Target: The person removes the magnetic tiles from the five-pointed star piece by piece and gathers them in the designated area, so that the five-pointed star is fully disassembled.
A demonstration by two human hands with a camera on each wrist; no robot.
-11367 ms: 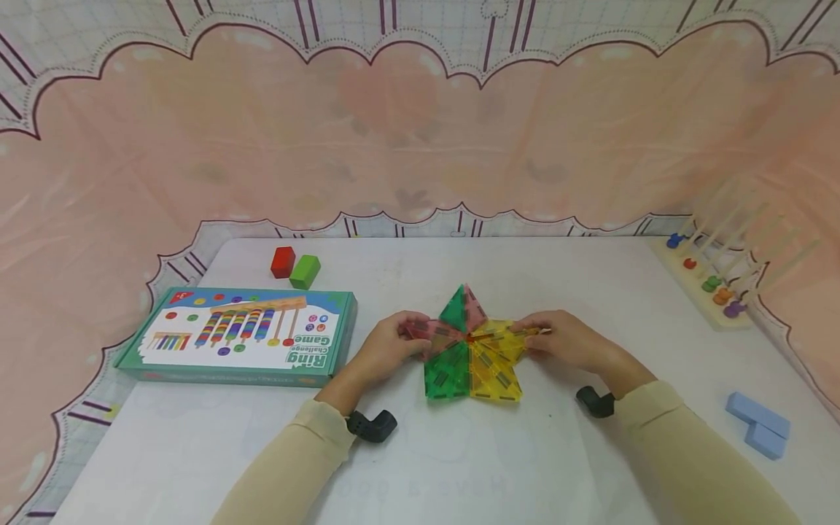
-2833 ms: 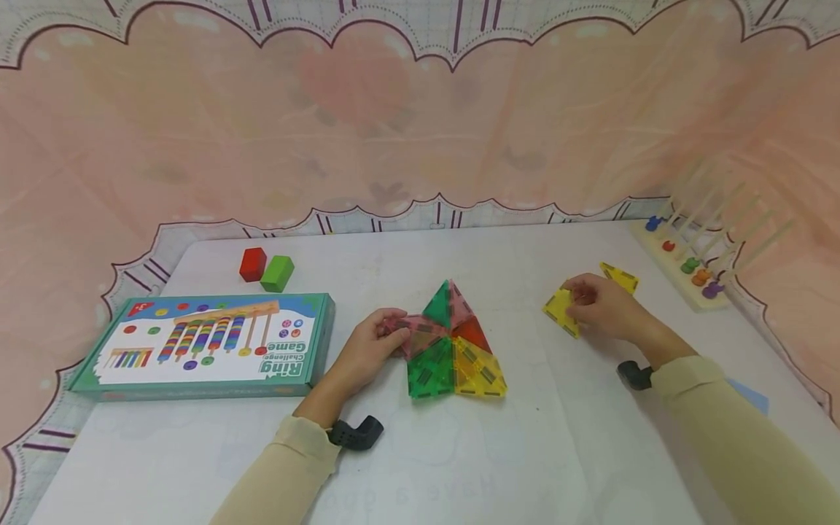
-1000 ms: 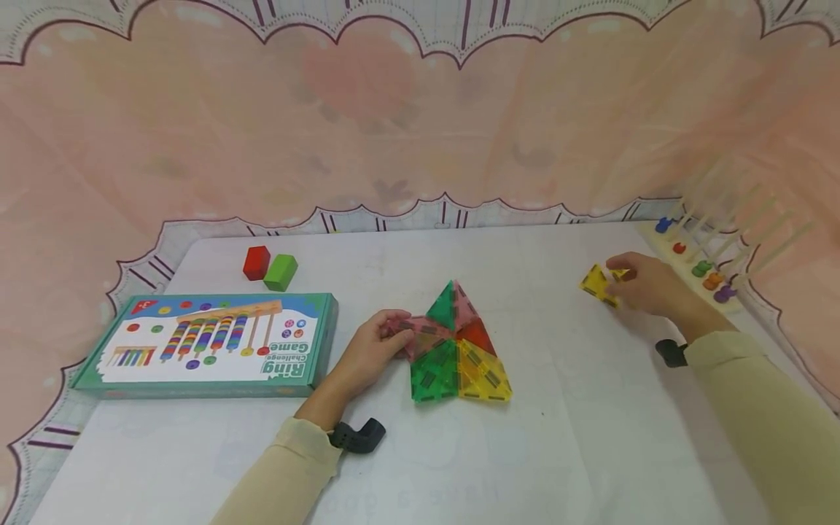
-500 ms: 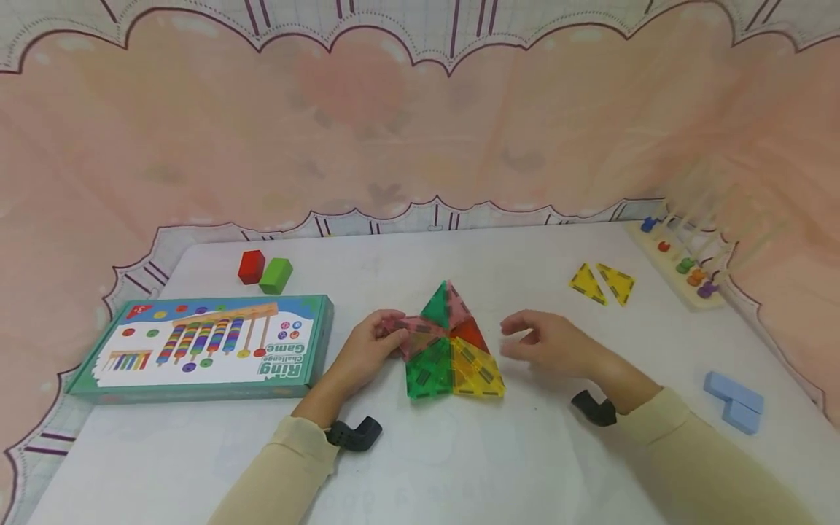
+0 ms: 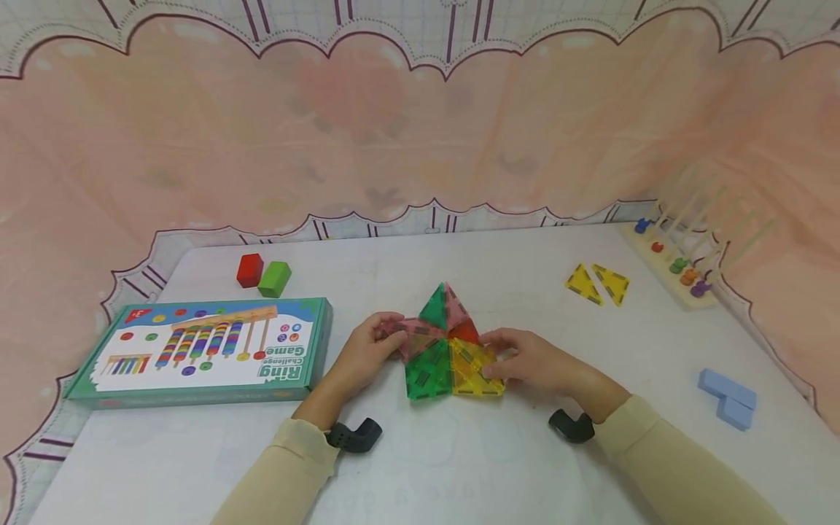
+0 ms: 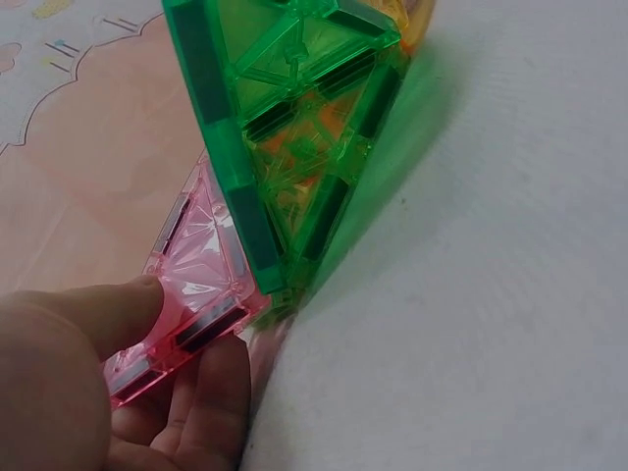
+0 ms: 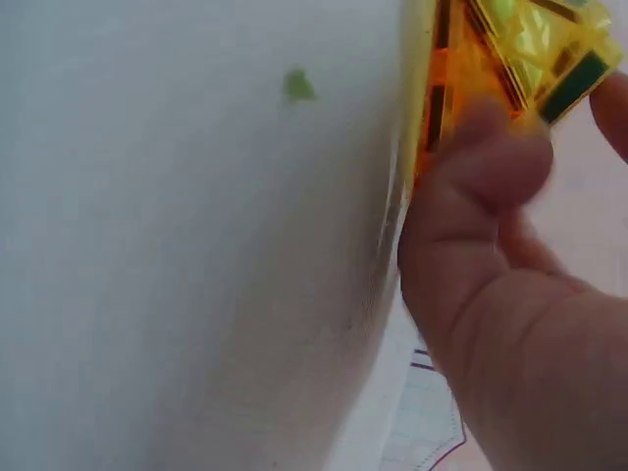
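A star-like structure of translucent magnetic tiles point(image 5: 429, 372) in green, pink, red and yellow stands mid-table. My left hand point(image 5: 364, 354) pinches its pink tile point(image 6: 201, 265), thumb on top and fingers beneath; the green tile point(image 6: 221, 137) rises beside it in the left wrist view. On the other side, my right hand point(image 5: 534, 364) pinches the yellow tile point(image 5: 469, 375), the thumb lying over its face. The yellow tile point(image 7: 535, 44) shows past the thumb in the right wrist view. Two loose yellow triangle tiles point(image 5: 610, 284) lie flat at the back right.
A green-edged Ring Challenge Game box point(image 5: 216, 346) lies at left, with a red block point(image 5: 250, 270) and a green block point(image 5: 274, 279) behind it. Pale blue blocks point(image 5: 728, 397) lie at right. A pegged wooden board point(image 5: 685, 288) with small coloured figures stands at the back right.
Earlier my right hand pulled yellow tiles off the structure's right side and set them down at the back right. It has since come back left to the structure. My left hand keeps its hold.
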